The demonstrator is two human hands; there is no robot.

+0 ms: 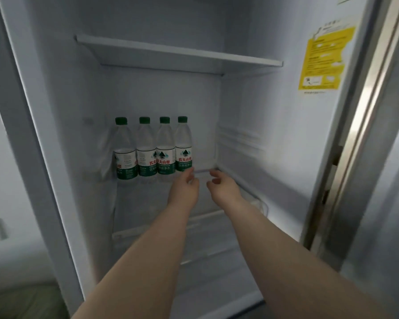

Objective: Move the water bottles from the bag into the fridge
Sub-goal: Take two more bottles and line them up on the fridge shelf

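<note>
the four clear plastic water bottles with green caps (165, 137) wear white-and-green labels (165, 161). red characters "农夫山泉" show in part on the three right-hand bottles. the leftmost shows only small print, unreadable. white characters below look like "饮用纯净水", blurred. the yellow rectangular sticker (325, 58) on the white fridge (263, 107) wall has print too blurred to read.

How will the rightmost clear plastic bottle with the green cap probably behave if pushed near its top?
This green-capped clear plastic bottle stands tall and narrow, so a high push would probably tip it. It seems full and sealed, so likely heavy and firm. Its round body would probably roll if it fell.
</note>
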